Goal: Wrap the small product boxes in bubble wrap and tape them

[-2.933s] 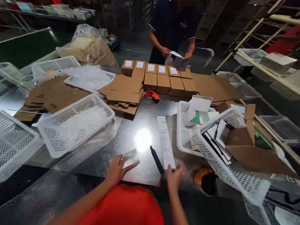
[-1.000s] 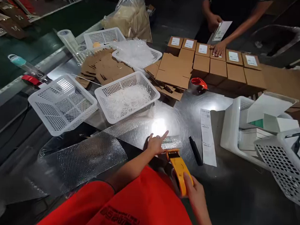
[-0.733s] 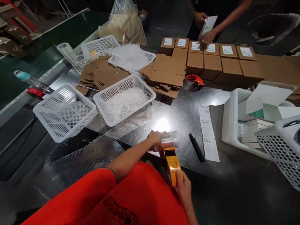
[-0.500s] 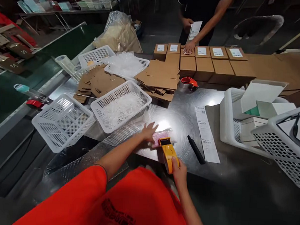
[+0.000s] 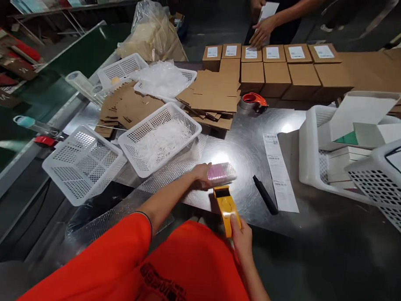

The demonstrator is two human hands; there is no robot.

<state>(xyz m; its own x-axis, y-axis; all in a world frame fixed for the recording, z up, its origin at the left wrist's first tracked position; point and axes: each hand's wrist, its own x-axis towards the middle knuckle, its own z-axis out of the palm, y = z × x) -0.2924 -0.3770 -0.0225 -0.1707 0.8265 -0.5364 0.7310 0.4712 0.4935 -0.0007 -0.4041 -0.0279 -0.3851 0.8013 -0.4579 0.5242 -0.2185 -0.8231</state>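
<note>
A pink item in bubble wrap (image 5: 221, 173) is gripped at its left end by my left hand (image 5: 202, 174), just above the metal table (image 5: 243, 147). My right hand (image 5: 242, 233) is closed round the handle of a yellow tape dispenser (image 5: 226, 207). The dispenser's head points up, close below the near edge of the wrapped item; whether they touch I cannot tell. A sheet of bubble wrap (image 5: 166, 178) lies to the left, partly under my left forearm.
A black rod (image 5: 264, 195) and a label strip (image 5: 278, 173) lie right. White baskets (image 5: 84, 164) stand left, others (image 5: 310, 150) right. Flattened cardboard (image 5: 212, 91), a red tape dispenser (image 5: 253, 102) and labelled boxes (image 5: 275, 76) are behind, beyond them a person's hands (image 5: 262, 32).
My left hand has gone from spread fingers to gripping the wrapped item, now tilted up. The yellow dispenser has separated a little from it. The other person's hand has lifted off the boxes.
</note>
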